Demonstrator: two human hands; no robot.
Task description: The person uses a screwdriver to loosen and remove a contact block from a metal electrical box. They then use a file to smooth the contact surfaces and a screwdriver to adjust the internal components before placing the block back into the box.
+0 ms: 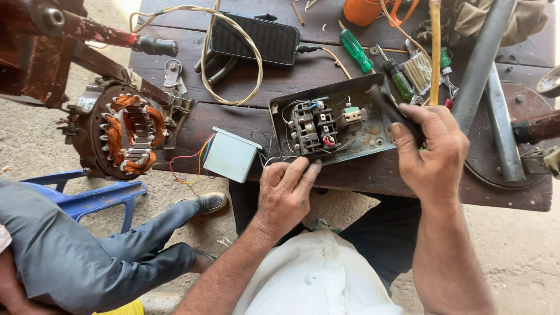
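Note:
A grey metal switch box (367,139) lies open on the dark wooden bench (303,76), with black contact blocks (315,125) and thin wires inside. My left hand (286,195) rests on the box's near edge, fingers pressed against its rim. My right hand (431,151) is at the box's right end, closed around a black tool handle (388,105) that points into the box's far corner. The tool's tip is hidden.
A small grey capacitor box (231,154) with coloured wires sits left of the switch box. A motor stator (125,135) with copper windings hangs at the bench's left end. Green screwdrivers (356,51), a black adapter (255,38), metal pipes (487,64) lie behind. Another person's legs (87,256) are at left.

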